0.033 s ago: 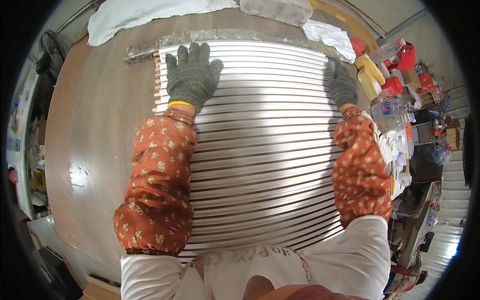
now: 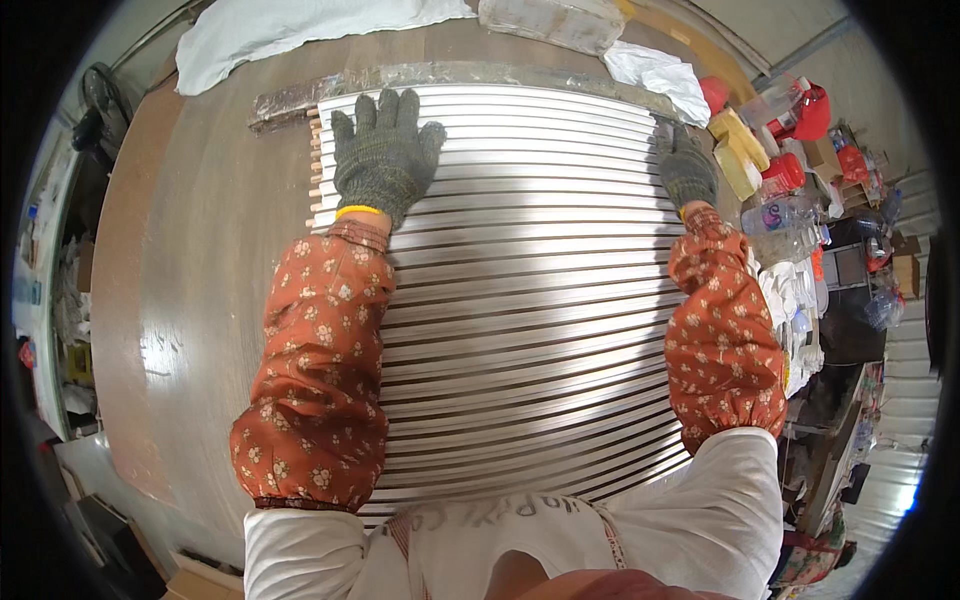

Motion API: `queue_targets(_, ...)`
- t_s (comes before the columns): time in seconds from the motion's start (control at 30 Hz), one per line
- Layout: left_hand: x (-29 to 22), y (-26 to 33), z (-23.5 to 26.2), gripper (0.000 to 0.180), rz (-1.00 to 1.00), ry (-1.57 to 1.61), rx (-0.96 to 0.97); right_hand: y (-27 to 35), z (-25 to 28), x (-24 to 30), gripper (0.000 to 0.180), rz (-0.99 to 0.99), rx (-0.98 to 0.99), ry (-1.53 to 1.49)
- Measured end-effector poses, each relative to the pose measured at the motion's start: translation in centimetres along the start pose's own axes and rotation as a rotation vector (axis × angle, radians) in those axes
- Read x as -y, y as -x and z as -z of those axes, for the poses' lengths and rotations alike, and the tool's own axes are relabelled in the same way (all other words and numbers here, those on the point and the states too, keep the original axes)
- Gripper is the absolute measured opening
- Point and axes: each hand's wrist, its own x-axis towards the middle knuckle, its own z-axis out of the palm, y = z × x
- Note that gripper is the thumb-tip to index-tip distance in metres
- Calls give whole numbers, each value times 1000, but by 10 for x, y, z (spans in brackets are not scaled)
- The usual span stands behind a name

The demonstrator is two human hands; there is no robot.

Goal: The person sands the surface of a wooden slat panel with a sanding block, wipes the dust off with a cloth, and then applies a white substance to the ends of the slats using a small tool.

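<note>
Many long white slats point(image 2: 520, 240) lie side by side across the table, narrow dark gaps between them. Short wooden-coloured ends point(image 2: 316, 165) stick out along their far left side. My left hand point(image 2: 385, 160), in a dark grey knitted glove, rests flat on the far left part of the slats with its fingers spread. At the far right ends of the slats is my right hand point(image 2: 687, 172), gloved the same way. Its fingers look stretched out along the slat ends, partly dim and blurred; nothing shows in its grip.
A worn, plastic-wrapped bar point(image 2: 430, 74) runs along the slats' far edge. Behind it are a white cloth point(image 2: 300, 35) and a wrapped block point(image 2: 555, 22). Plastic bottles point(image 2: 785, 215), yellow blocks point(image 2: 738, 155) and red containers point(image 2: 783, 174) crowd the right. Brown tabletop point(image 2: 200, 250) extends left.
My right hand has shifted very slightly and looks less blurred. My left hand and the slats keep nearly the same place.
</note>
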Motion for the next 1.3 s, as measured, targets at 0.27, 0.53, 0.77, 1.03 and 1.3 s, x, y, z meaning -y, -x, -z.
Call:
queue_targets(0.27,15,5,-5,63,5,-46,-19,-33,87,90,23,119,-144,-637)
queue_targets(0.53,7,2,-8,62,-13,-94,-44,-18,54,65,20,-53,-166,-390)
queue_targets(0.77,13,-1,-15,64,-55,-87,-22,3,41,33,29,-143,70,-367)
queue_targets(1.03,16,1,-10,64,-16,-79,49,2,136,90,27,-35,-125,-603)
queue_targets(1.3,2,-5,-2,63,-15,-122,84,-3,19,40,26,-303,41,-263)
